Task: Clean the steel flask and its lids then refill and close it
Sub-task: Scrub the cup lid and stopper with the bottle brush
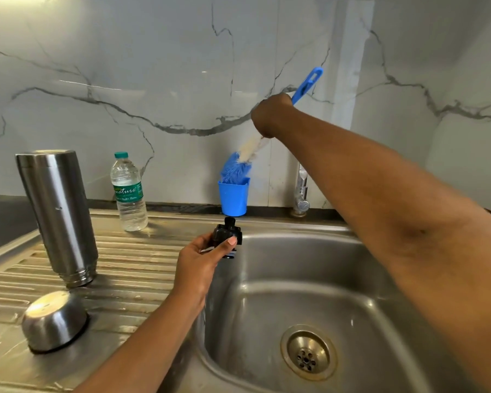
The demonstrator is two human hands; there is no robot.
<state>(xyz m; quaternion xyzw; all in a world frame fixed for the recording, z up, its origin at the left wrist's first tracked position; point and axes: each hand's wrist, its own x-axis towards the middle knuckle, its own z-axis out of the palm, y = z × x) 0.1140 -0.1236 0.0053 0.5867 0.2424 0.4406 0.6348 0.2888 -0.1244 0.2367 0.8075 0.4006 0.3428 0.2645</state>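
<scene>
The steel flask [58, 217] stands upside down on the ribbed draining board [131, 268] at the left. In front of it the steel outer lid [54, 319] lies mouth down. My left hand [201, 262] grips the black inner lid [228, 234] over the sink's left rim. My right hand [271, 116] is raised near the wall and grips the blue bottle brush [306, 83] by its handle. The brush's blue and white bristles [238, 165] dip into the blue cup [233, 198].
A plastic water bottle [128, 194] with a green label stands at the back of the draining board. The steel sink basin [309, 279] with its drain [308, 354] lies at the right. A chrome tap [301, 194] rises behind my right forearm. A marble wall backs the counter.
</scene>
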